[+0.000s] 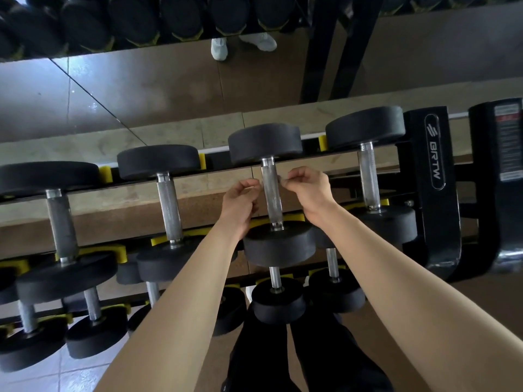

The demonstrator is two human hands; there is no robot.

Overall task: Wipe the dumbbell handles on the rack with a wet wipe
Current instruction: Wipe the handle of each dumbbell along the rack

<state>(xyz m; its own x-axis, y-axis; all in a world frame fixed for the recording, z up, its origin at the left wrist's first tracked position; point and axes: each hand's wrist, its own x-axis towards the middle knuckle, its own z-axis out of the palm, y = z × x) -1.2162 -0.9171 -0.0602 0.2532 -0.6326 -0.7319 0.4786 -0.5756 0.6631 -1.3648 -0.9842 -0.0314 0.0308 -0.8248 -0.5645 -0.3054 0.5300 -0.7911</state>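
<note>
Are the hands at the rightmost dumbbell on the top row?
No, the left hand and right hand flank the second handle from the right end.

"BRTW" logo on black rack upright (433, 176), warning label (508, 142) text illegible
</note>
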